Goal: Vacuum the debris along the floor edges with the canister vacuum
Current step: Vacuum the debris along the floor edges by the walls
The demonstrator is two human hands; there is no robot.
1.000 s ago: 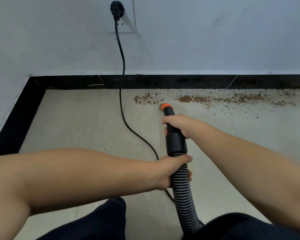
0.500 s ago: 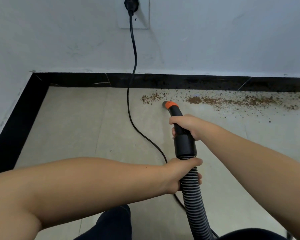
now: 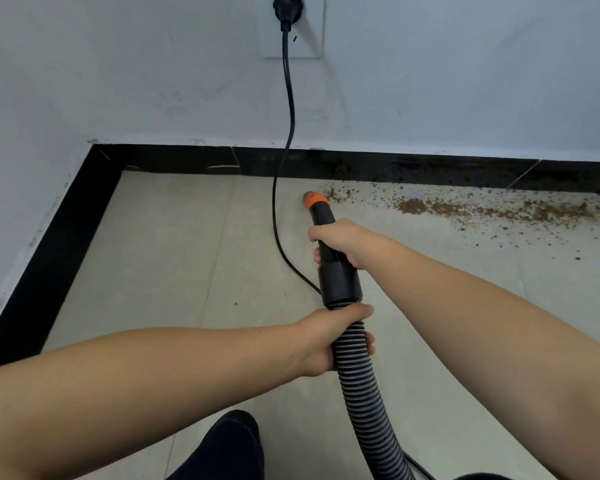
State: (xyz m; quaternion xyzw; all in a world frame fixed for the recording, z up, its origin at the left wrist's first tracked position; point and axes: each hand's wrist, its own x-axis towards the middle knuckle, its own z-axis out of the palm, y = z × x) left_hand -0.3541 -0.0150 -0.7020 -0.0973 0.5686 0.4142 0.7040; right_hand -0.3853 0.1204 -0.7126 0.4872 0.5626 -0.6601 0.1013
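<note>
Vacuuming debris (image 3: 440,207) along the skirting (image 3: 395,168), both hands on the hose (image 3: 364,393).

Right hand (image 3: 340,242) has its grip wrapped tight round the black nozzle (image 3: 323,220) at centre frame; left hand (image 3: 326,342) is clenched on the ribbed hose just below the collar. The orange tip (image 3: 315,199) sits low over the floor (image 3: 174,258) at the left end of the brown crumb trail, which runs off to the right edge of the frame beside the skirting. A cord (image 3: 284,133) drops from the socket (image 3: 291,26) at top centre and curls across the tiles left of the nozzle.
</note>
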